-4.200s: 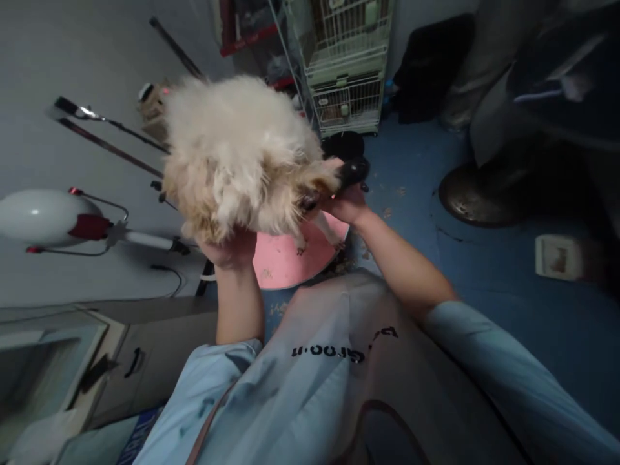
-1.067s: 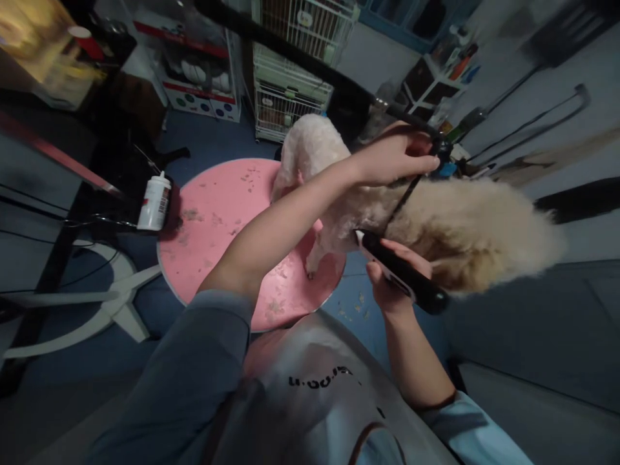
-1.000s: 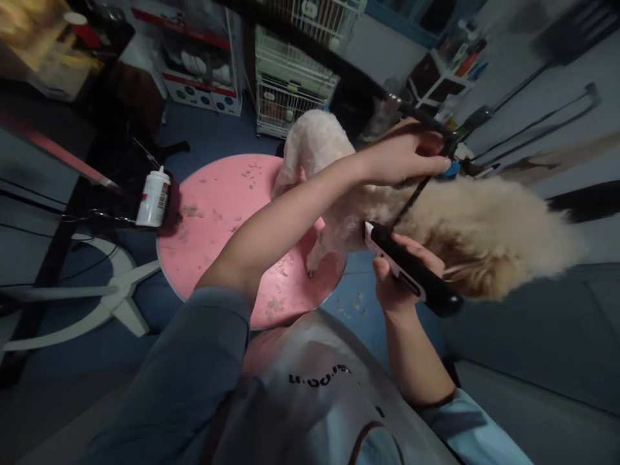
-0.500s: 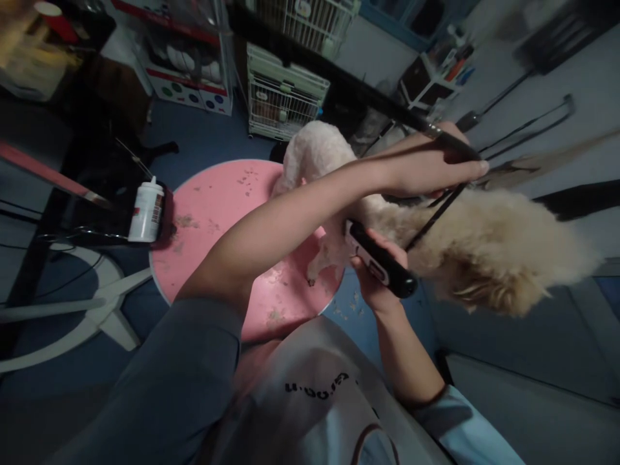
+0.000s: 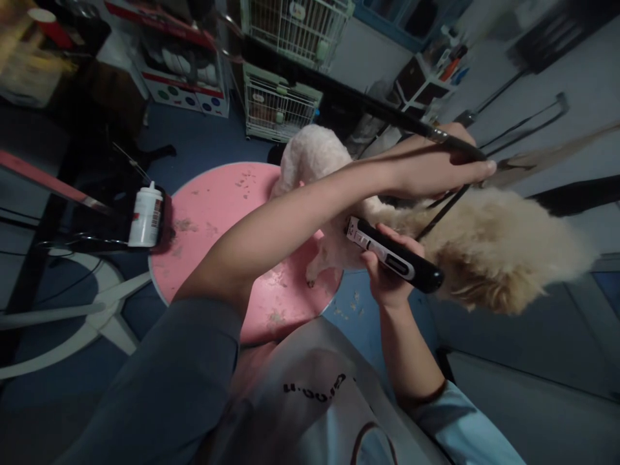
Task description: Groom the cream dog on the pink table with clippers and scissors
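Observation:
A small cream fluffy dog (image 5: 489, 252) stands with its hind feet on a round pink table (image 5: 213, 213) and its front lifted to the right. My left hand (image 5: 431, 171) reaches across over the dog, fingers wrapped round its raised front beside a black leash (image 5: 438, 216). My right hand (image 5: 390, 287) grips a black hair clipper (image 5: 394, 255), its blade end against the fur of the dog's underside.
A white bottle (image 5: 144, 216) stands at the table's left edge. Fur clippings litter the table and blue floor. A black grooming pole (image 5: 368, 110) runs overhead. Wire cages (image 5: 281, 103) and shelves stand behind. A white chair base (image 5: 97, 316) lies left.
The clipper has slid slightly up and left along the dog's underside and tilted. My left hand has stretched further right along the dog. The view has turned compared with the earliest frame.

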Motion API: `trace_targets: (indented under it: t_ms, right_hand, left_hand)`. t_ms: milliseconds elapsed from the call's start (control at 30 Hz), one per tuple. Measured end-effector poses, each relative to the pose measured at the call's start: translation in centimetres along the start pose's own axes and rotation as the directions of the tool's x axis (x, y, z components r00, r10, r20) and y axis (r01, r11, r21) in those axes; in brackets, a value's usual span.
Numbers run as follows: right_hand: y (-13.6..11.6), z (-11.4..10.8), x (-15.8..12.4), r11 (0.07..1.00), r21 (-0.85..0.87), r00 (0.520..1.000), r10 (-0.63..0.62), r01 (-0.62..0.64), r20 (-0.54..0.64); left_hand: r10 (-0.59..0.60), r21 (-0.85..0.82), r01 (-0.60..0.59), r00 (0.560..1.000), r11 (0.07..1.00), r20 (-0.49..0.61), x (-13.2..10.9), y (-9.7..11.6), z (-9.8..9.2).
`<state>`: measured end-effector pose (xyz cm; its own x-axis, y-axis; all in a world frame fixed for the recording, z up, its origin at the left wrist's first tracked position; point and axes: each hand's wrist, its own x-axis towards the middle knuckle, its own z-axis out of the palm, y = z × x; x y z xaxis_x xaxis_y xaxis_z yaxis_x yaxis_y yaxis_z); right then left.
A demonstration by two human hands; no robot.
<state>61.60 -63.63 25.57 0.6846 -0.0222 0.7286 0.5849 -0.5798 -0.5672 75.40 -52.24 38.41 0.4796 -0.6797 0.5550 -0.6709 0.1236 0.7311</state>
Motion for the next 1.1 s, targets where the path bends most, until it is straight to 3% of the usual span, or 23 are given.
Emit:
trace_targets:
  t_ms: [167, 300, 400, 567, 633, 733, 800, 867, 933, 1000, 1067, 1100]
  right_hand:
    - [0.8, 0.2, -0.3, 0.997, -0.059, 0.991, -0.062, 0.055, -0.118]
    - [1.6, 3.2, -0.6, 0.997, -0.041, 0.998, -0.061, 0.062, 0.028]
    - [1.0, 3.7, -1.1, 0.996, -0.021, 0.988, -0.081, 0.084, 0.131]
    - [0.8, 2.1, -1.2, 0.986, -0.035, 0.98, -0.168, 0.165, -0.11]
    - [1.2, 2.6, -1.1, 0.984, -0.049, 0.984, -0.174, 0.172, -0.033]
    - [1.5, 3.4, -1.7, 0.979, -0.031, 0.962, -0.19, 0.2, 0.195]
    - [1.5, 3.3, -2.5, 0.973, -0.016, 0.954, -0.222, 0.23, 0.202]
    - [1.5, 2.8, -3.4, 0.973, -0.032, 0.968, -0.223, 0.228, 0.115]
    - [1.7, 2.6, -3.8, 0.986, -0.037, 0.975, -0.152, 0.16, 0.165]
    - [2.0, 2.6, -3.9, 0.999, 0.026, 0.915, -0.05, 0.043, 0.399]
    - [2.3, 1.8, -4.3, 0.983, 0.144, 0.764, -0.009, -0.11, 0.646]
    - [2.7, 0.8, -4.7, 0.963, 0.202, 0.689, -0.025, -0.178, 0.724]
  left_hand:
    - [-0.028, -0.019, 0.028, 1.0, 0.999, 0.007, -0.4, 0.6, -0.3]
    - [-0.061, -0.034, 0.06, 0.998, 0.998, -0.001, -0.7, 1.0, -0.5]
    - [-0.101, -0.04, 0.101, 0.995, 0.994, -0.005, -0.8, 0.9, -0.5]
    - [-0.196, -0.058, 0.194, 0.98, 0.979, -0.041, -1.0, 0.7, -0.5]
    - [-0.159, -0.064, 0.156, 0.986, 0.986, -0.045, -1.1, 0.7, -0.4]
    - [-0.097, -0.054, 0.094, 0.993, 0.994, -0.064, -1.2, 0.5, -0.3]
    - [-0.098, -0.037, 0.095, 0.992, 0.995, -0.085, -1.2, 0.1, -0.2]
    - [-0.106, -0.009, 0.106, 0.988, 0.994, -0.108, -1.2, -0.2, -0.2]
    - [-0.106, 0.083, 0.121, 0.981, 0.989, -0.163, -1.6, -0.5, 0.0]
    - [-0.082, 0.231, 0.155, 0.951, 0.961, -0.299, -2.3, -0.5, 0.5]
    - [-0.057, 0.3, 0.23, 0.87, 0.926, -0.49, -3.6, -0.4, 1.4]
    - [-0.076, 0.226, 0.248, 0.813, 0.942, -0.577, -4.4, -0.3, 2.1]
